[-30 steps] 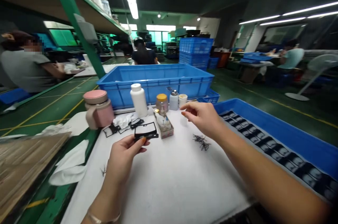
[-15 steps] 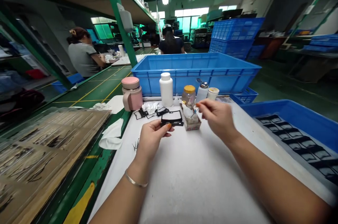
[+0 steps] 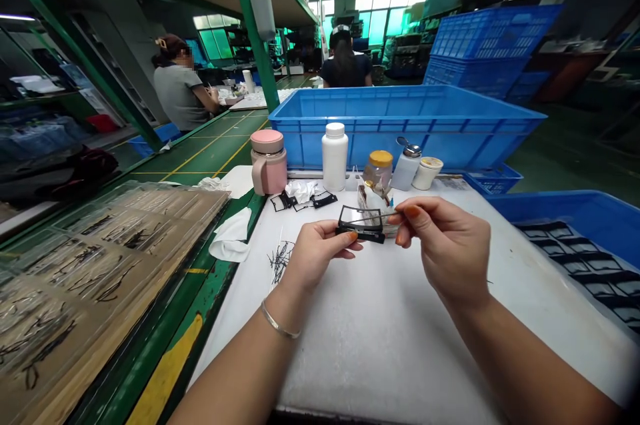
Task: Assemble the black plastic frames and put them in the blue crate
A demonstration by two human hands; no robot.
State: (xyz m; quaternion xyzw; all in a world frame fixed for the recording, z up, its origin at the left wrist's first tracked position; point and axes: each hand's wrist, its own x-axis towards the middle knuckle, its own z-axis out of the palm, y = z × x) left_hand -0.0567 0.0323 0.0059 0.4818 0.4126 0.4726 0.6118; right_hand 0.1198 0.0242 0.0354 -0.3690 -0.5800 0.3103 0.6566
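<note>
My left hand (image 3: 316,253) pinches a small black rectangular frame (image 3: 361,222) with a clear window, held just above the white table (image 3: 360,331). My right hand (image 3: 447,243) is closed in a pinch at the frame's right end, thumb and forefinger together; what they hold, if anything, is too small to make out. A small pile of thin black wire pieces (image 3: 280,257) lies left of my left hand. More black frames (image 3: 300,199) lie by a crumpled white cloth behind.
A pink mug (image 3: 269,161), a white bottle (image 3: 335,157), a yellow-lidded jar (image 3: 379,168) and a dispenser (image 3: 406,163) stand before a big blue crate (image 3: 405,123). A blue tray of black parts (image 3: 590,245) is at right; clear trays (image 3: 100,258) at left. Other people work beyond.
My right hand came back from the small box near the jars to the frame's right end. The left hand with the frame shifted slightly right. The view swung left.
</note>
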